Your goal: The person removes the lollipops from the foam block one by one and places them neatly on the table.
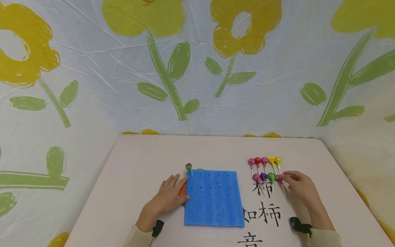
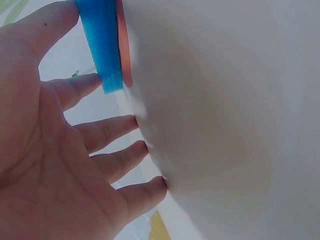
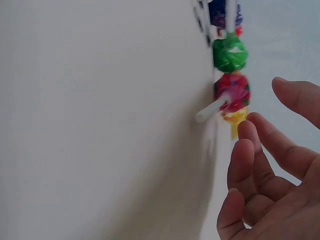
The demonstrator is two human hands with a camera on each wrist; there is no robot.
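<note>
A blue foam block (image 1: 213, 206) with rows of small holes lies on the table. A lollipop with a green and red wrapper (image 1: 188, 166) stands at its far left corner. My left hand (image 1: 169, 195) rests beside the block, fingers spread; in the left wrist view the thumb and index finger touch the block's side. My right hand (image 1: 300, 187) is at the right end of the near row of lollipops, beside a red-pink lollipop (image 3: 232, 92). Its thumb and bent fingers are apart with nothing between them. Next to that lollipop lies a green lollipop (image 1: 271, 177).
Behind the near row lies a far row with a red lollipop (image 1: 257, 160) and a yellow lollipop (image 1: 278, 160) among others. Something orange (image 1: 182, 195) shows under the foam's left edge. Black characters (image 1: 269, 213) mark the tabletop. Flowered cloth (image 1: 216, 113) hangs around the table.
</note>
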